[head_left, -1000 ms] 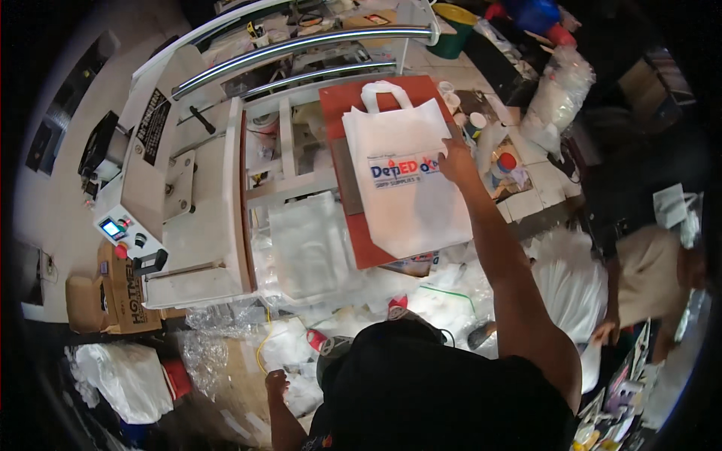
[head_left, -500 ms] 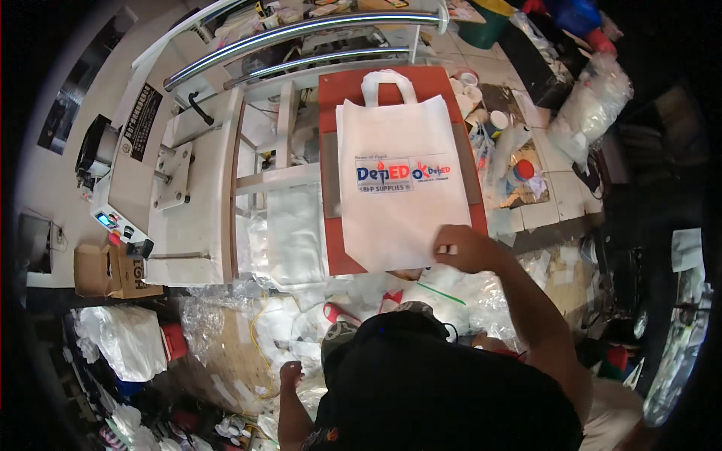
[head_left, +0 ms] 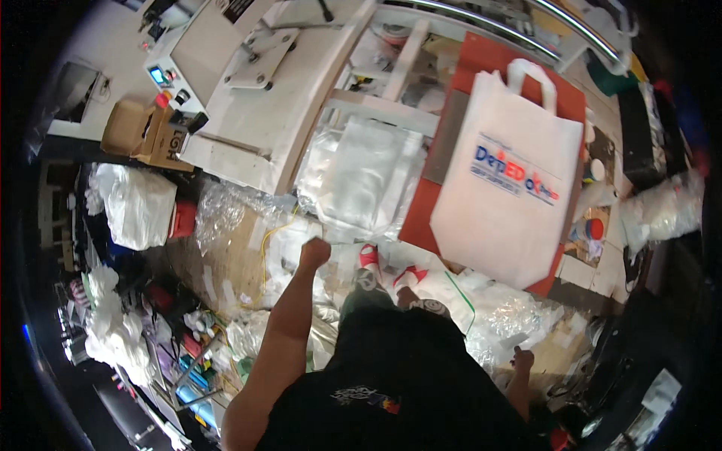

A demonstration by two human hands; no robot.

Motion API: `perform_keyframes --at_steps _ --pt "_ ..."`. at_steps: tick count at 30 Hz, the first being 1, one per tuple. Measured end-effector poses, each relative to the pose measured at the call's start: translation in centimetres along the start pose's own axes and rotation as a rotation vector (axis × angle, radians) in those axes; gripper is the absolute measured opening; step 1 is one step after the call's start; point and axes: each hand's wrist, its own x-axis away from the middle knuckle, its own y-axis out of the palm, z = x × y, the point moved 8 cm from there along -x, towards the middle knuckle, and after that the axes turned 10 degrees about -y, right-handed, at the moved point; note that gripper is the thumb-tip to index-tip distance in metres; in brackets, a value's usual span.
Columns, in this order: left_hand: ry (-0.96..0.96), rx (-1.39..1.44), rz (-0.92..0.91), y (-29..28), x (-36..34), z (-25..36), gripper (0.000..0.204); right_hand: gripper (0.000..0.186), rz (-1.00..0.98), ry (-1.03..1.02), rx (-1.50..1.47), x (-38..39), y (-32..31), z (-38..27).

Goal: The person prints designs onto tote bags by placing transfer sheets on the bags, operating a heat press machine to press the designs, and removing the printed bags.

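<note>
A white tote bag [head_left: 500, 214] with looped handles and a printed blue and red design lies flat on a red board [head_left: 468, 60] at the upper right. My left hand [head_left: 314, 253] is curled closed, back uppermost, above the floor near a pile of clear plastic-wrapped white sheets [head_left: 365, 177]; nothing shows in it. Low at my right side, away from the bag, my right hand [head_left: 521, 359] has its fingers curled in, beside crumpled clear plastic. I see nothing held there.
A white press machine [head_left: 259, 113] with a small control panel [head_left: 159, 76] stands at the upper left, beside an open cardboard box [head_left: 147, 135]. Chrome rails [head_left: 579, 34] cross the top. A stuffed white bag [head_left: 135, 207] sits at left. Plastic film [head_left: 496, 323] covers the floor near my feet.
My right hand has left the tote bag's lower edge and dropped to my side. My left hand has risen forward. The view has turned left, so the bag appears farther right.
</note>
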Motion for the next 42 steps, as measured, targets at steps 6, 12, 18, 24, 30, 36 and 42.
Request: perform_keyframes --at_steps 6,12,18,24,30,36,42 --pt "-0.492 0.314 0.139 -1.6 -11.8 -3.5 0.040 0.031 0.115 -0.193 0.309 7.8 -1.2 -6.3" --pt "-0.572 0.225 0.148 -1.3 -16.0 -4.3 0.042 0.023 0.090 -0.066 0.360 13.1 -2.8 -6.7" --pt "-0.463 0.250 0.214 -0.7 -17.5 -2.0 0.036 0.030 0.040 -0.512 0.660 10.9 -1.1 -3.4" --pt "-0.417 0.917 -0.027 -1.5 -12.8 -2.2 0.033 0.029 0.060 -0.560 0.191 6.7 8.1 -20.3" --pt "-0.408 1.493 -0.430 -6.8 1.3 0.8 0.056 0.031 -0.832 -0.227 -1.178 7.3 26.3 -39.2" --pt "-0.532 1.365 -0.528 -12.7 11.0 -2.6 0.057 0.085 -0.687 -0.579 -0.160 18.1 27.8 -50.4" --pt "-0.497 0.804 -0.417 -13.1 11.6 -11.0 0.054 0.092 -0.501 -0.866 -0.216 29.6 16.0 -57.6"
